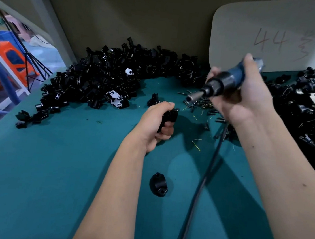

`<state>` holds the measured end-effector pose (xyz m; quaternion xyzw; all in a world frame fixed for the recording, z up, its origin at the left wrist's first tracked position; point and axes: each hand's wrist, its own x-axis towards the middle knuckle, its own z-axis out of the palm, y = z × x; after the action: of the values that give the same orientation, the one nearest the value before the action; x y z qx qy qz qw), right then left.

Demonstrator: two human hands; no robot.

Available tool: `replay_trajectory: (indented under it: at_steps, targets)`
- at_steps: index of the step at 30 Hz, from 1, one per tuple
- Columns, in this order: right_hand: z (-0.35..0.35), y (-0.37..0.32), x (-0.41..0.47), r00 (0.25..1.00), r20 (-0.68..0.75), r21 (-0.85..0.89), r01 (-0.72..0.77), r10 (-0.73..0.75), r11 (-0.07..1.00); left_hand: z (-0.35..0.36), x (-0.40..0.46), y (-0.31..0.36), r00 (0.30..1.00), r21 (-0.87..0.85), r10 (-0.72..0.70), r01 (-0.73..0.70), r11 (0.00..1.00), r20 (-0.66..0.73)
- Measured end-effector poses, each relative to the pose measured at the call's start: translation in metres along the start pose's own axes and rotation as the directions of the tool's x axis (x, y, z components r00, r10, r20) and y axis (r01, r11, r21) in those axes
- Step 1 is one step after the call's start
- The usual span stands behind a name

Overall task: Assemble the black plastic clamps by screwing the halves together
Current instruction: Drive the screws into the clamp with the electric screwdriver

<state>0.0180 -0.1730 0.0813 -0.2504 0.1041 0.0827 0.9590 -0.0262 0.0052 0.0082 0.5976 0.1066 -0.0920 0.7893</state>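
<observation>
The left hand (pixel 153 123) is curled tight round a black clamp (pixel 169 118), its grip closed with thumb on top and fingers wrapped beneath, steadying the part just above the teal surface (pixel 55 168), probably so its screw hole faces the tool. The right hand (pixel 247 96), up and to the right of the clamp, has a full closed grip round the blue electric screwdriver (pixel 225 81), whose tip slants down-left toward the clamp but stands apart from it; the forearm is raised, wrist cocked. Loose screws (pixel 201 104) lie scattered just right of the clamp, within easy reach of the bit. A big heap of black parts (pixel 107 77) sits beyond the clamp to its left. A single clamp half (pixel 158 184) lies on the surface nearer the person than the clamp, perhaps waiting as the mating piece
</observation>
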Motion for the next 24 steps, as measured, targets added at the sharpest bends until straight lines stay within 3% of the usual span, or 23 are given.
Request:
replay_trajectory:
  at_steps: [3, 7, 10, 16, 24]
  targets:
    - [0.004, -0.003, -0.003, 0.994, 0.061, 0.09, 0.084, -0.09, 0.992, 0.001, -0.001, -0.002, 0.998, 0.037, 0.008, -0.01, 0.999, 0.057]
    - [0.002, -0.003, -0.004, 0.971, 0.058, -0.035, 0.233, -0.231, 0.972, -0.001, 0.0, -0.002, 0.997, 0.128, 0.023, -0.031, 0.991, 0.07]
    - [0.001, -0.005, -0.004, 0.949, 0.058, -0.106, 0.314, -0.31, 0.943, -0.001, 0.003, -0.003, 1.0, 0.289, 0.03, -0.03, 0.957, 0.004]
    - [0.004, 0.007, -0.008, 0.839, 0.087, -0.265, 0.539, -0.537, 0.799, -0.002, 0.005, -0.004, 1.0, 0.425, 0.013, -0.023, 0.905, 0.026]
    - [0.002, 0.012, -0.009, 0.834, 0.076, -0.271, 0.545, -0.547, 0.793, -0.006, 0.008, -0.006, 0.998, 0.423, 0.004, -0.031, 0.905, 0.065]
